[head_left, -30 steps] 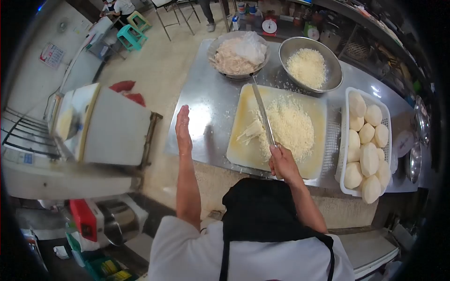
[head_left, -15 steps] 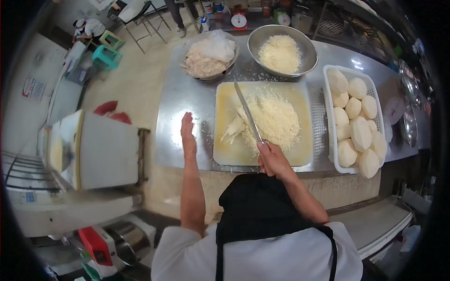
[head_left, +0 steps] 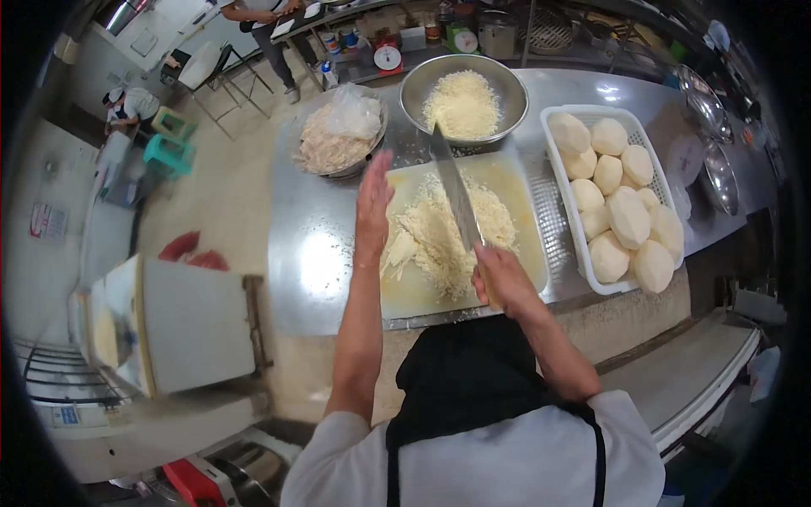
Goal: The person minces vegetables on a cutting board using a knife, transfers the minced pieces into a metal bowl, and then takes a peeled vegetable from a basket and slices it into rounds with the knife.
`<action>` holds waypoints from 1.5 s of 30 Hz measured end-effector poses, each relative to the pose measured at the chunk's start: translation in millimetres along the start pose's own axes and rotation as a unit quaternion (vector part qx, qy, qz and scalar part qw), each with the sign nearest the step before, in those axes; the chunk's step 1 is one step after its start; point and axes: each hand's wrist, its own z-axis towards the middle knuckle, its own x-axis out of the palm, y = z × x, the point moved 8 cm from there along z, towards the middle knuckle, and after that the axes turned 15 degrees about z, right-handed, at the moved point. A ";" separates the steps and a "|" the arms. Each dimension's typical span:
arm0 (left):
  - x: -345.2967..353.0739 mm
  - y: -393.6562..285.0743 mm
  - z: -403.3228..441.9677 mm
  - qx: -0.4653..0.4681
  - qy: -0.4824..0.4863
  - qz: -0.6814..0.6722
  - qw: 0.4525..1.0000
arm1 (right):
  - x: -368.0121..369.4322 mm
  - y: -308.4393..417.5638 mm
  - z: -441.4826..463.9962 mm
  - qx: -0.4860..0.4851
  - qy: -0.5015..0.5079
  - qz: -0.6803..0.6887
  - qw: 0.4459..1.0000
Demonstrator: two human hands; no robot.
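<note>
My right hand (head_left: 507, 283) is wrapped round the handle of a wide-bladed kitchen knife (head_left: 456, 193). The blade points away from me over a heap of finely chopped pale vegetable (head_left: 443, 249). That heap lies on a yellowish cutting board (head_left: 525, 253), with a few longer shreds (head_left: 399, 253) at its left. At the board's upper left edge is my left hand (head_left: 372, 207), fingers stretched out and holding nothing. Whether it touches the board, I cannot tell.
Behind the board stand a steel bowl (head_left: 519, 106) of chopped vegetable and a bowl of pale pinkish food (head_left: 325, 148) with a plastic bag (head_left: 355, 111). A white basket (head_left: 553, 182) of peeled round vegetables (head_left: 629, 215) sits right. Two people (head_left: 135, 106) (head_left: 270, 13) are farther off.
My left hand has moved forward and right, from beside the board to its upper left edge. The knife has stayed in my right hand over the heap. The whole view has shifted.
</note>
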 end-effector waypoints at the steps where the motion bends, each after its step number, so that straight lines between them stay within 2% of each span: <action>1: 8.8 -42.8 14.8 0.055 0.010 0.040 0.998 | 4.3 19.3 5.6 -0.029 -0.004 0.000 1.000; 2: 12.2 -75.3 19.3 0.106 0.019 0.079 0.991 | 5.4 26.9 4.0 -0.055 -0.007 0.000 0.998; 5: -10.2 -85.5 12.5 0.090 -0.037 0.203 0.974 | 1.3 20.6 -4.3 -0.051 0.030 -0.026 0.998; 7: -34.2 -35.5 -10.4 0.005 -0.094 0.312 0.945 | 5.5 3.3 -18.2 0.019 0.043 -0.085 0.995; 8: -42.6 -4.2 -26.5 -0.026 -0.095 0.427 0.899 | 6.7 -7.4 -27.2 0.052 0.049 -0.112 0.991; 9: -48.4 40.0 -49.4 -0.020 -0.095 0.519 0.849 | 7.0 -28.4 -26.3 0.062 0.074 -0.098 0.990; 10: -49.3 76.9 -71.0 -0.051 -0.036 0.550 0.833 | 8.6 -38.6 -28.5 0.077 0.084 -0.104 0.988; 11: -46.9 89.5 -90.2 -0.050 -0.053 0.542 0.837 | 11.7 -46.5 -30.3 0.090 0.094 -0.110 0.985; 14: -25.9 70.5 -103.3 -0.003 -0.079 0.581 0.810 | 13.1 -66.5 -30.9 0.104 0.100 -0.126 0.981; 17: -11.9 72.8 -95.6 0.041 -0.102 0.573 0.812 | 17.7 -65.6 -21.9 0.111 0.106 -0.133 0.979; 20: 8.3 73.7 -90.7 0.061 -0.075 0.644 0.759 | 22.2 -74.4 11.9 0.088 0.102 -0.137 0.981; 22: 6.8 88.2 -93.4 0.049 -0.068 0.648 0.757 | 23.6 -87.4 52.7 0.059 0.116 -0.132 0.983; 24: 4.5 87.8 -93.0 0.053 -0.074 0.648 0.756 | 35.9 -56.0 34.8 0.092 0.116 -0.153 0.977; 26: 5.9 79.8 -94.7 0.072 -0.077 0.642 0.760 | 45.1 -45.6 21.3 0.082 0.106 -0.148 0.980; 29: 4.3 91.8 -94.0 0.043 -0.073 0.644 0.761 | 38.4 -75.6 54.0 0.053 0.152 -0.157 0.975; 32: 4.3 84.8 -94.8 0.064 -0.070 0.624 0.776 | 42.7 -55.5 40.6 0.077 0.122 -0.166 0.976; 34: 4.6 79.3 -90.3 0.071 -0.086 0.631 0.768 | 44.4 -65.5 48.8 0.046 0.149 -0.147 0.977; 40: 2.8 80.6 -93.0 0.052 -0.086 0.623 0.776 | 44.8 -67.9 49.9 0.060 0.131 -0.158 0.977; 41: 4.6 78.7 -94.2 0.052 -0.083 0.617 0.781 | 44.2 -66.9 45.0 0.056 0.128 -0.153 0.978; 44: -10.5 75.0 -94.0 0.063 -0.085 0.527 0.843 | 40.3 -77.6 52.3 0.052 0.143 -0.147 0.977; 45: -26.0 66.3 -95.4 0.074 -0.115 0.488 0.862 | 39.4 -80.6 54.9 0.060 0.144 -0.149 0.976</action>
